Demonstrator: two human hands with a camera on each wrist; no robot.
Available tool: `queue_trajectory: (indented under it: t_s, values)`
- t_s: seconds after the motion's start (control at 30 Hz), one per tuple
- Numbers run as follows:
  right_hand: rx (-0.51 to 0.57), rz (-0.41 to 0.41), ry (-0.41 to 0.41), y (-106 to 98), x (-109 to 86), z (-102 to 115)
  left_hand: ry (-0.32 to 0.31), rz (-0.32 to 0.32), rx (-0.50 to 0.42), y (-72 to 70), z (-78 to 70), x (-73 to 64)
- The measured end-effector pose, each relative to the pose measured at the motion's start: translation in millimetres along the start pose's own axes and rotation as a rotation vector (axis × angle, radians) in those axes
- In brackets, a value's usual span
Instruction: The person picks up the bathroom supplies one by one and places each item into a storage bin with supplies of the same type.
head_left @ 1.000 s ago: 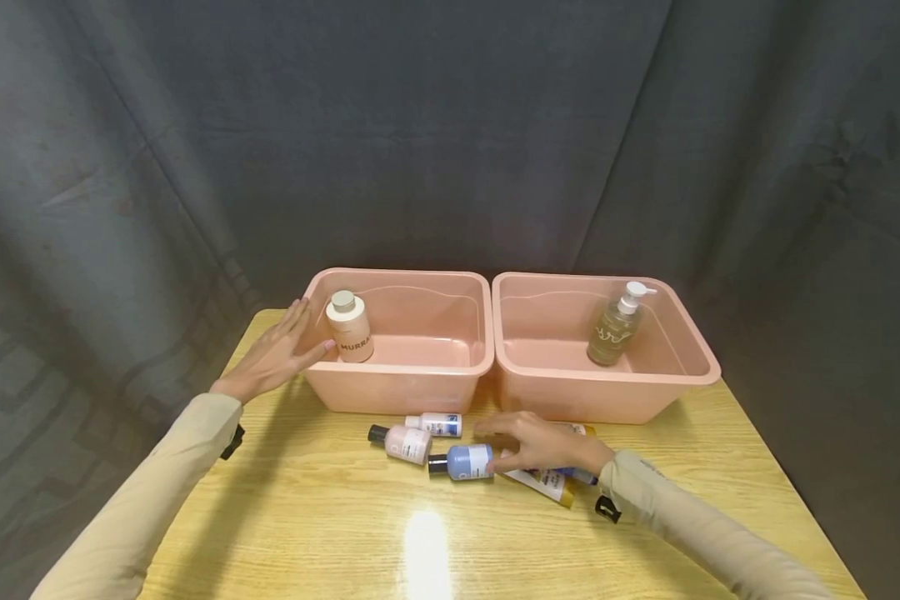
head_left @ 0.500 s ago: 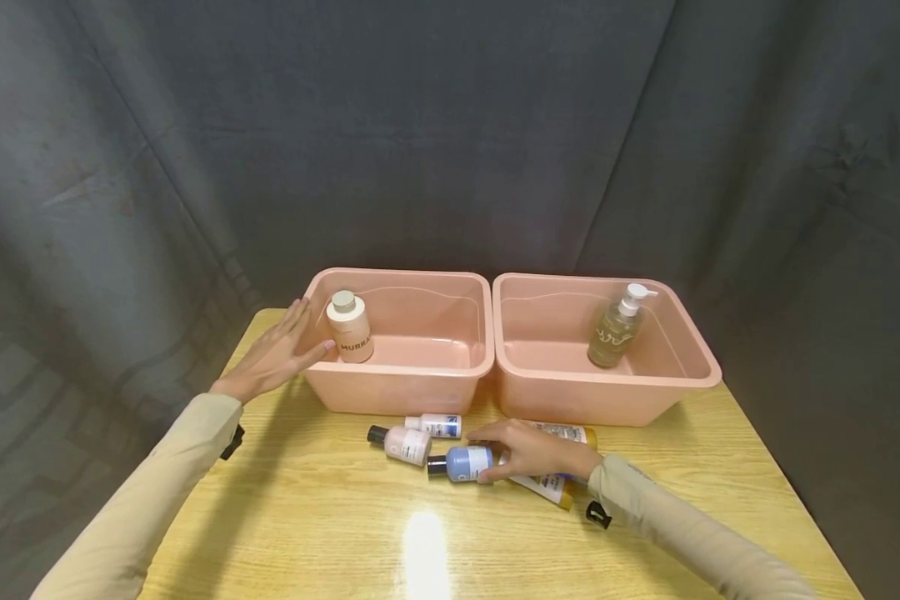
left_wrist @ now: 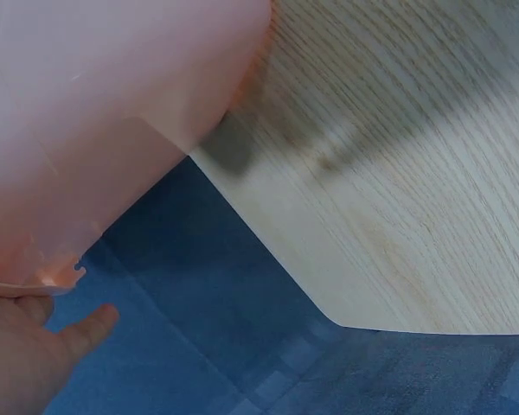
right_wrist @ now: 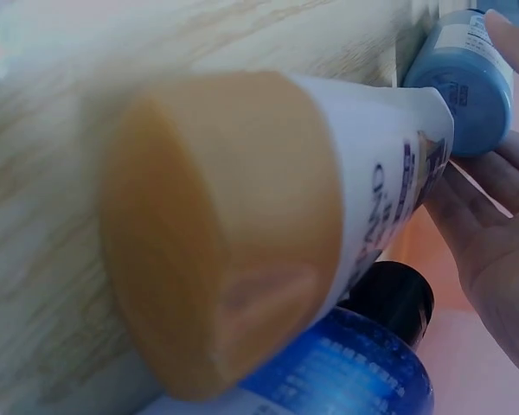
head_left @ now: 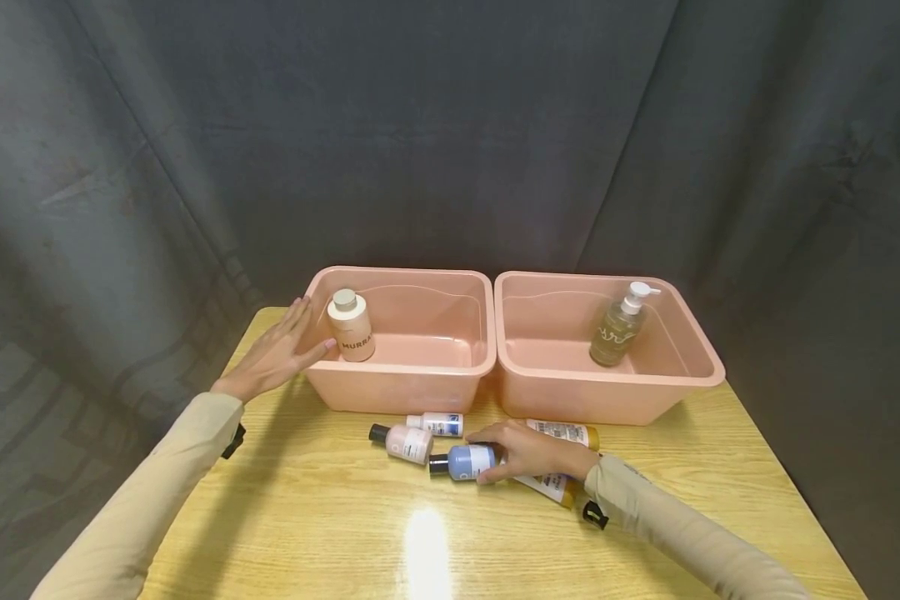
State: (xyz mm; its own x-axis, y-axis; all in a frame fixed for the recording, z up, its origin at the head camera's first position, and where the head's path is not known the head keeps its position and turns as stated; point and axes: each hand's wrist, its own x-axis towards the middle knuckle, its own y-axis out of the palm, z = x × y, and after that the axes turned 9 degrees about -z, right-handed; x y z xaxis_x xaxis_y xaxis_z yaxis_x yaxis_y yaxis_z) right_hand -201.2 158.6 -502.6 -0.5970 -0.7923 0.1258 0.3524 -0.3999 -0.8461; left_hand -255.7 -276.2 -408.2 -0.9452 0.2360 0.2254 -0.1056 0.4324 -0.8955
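Note:
My right hand (head_left: 536, 452) pinches the bottom end of a small blue bottle (head_left: 465, 462) with a black cap, which lies on its side on the table. Thumb and fingers come at it from opposite sides, as the right wrist view also shows. Under that hand lies a white tube (right_wrist: 381, 164) with a gold cap, partly hidden. My left hand (head_left: 273, 350) rests with straight fingers on the left rim of the left pink bin (head_left: 397, 387). Inside that bin, by the thumb, stands a cream bottle (head_left: 352, 329) with a pale cap.
A pink bottle (head_left: 408, 444) and a small white bottle (head_left: 442, 425) lie left of the blue one. Another gold-capped tube (head_left: 562, 432) and a deep-blue bottle (right_wrist: 355, 363) lie by my right hand. The right pink bin (head_left: 570, 400) holds a pump bottle (head_left: 613, 337).
My right hand has shifted slightly left, and its thumb and fingers have closed in on the blue bottle's end. The left hand keeps its place on the bin rim.

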Motion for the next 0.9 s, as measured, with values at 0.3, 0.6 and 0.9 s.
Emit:
queue_trajectory:
  t_s: [0.3, 0.6, 0.9]
  values:
    - [-0.006, 0.006, -0.004, 2.5, 0.8, 0.4, 0.001, -0.005, -0.006, -0.7, -0.1, -0.6]
    - [-0.014, 0.0, -0.009, 2.0, -0.1, 3.3, 0.0, -0.004, -0.008, -1.3, -0.5, -0.2]
    - [0.001, 0.016, 0.029, 0.4, 0.9, 6.8, -0.003, 0.002, -0.013, -3.1, -2.4, -0.4]
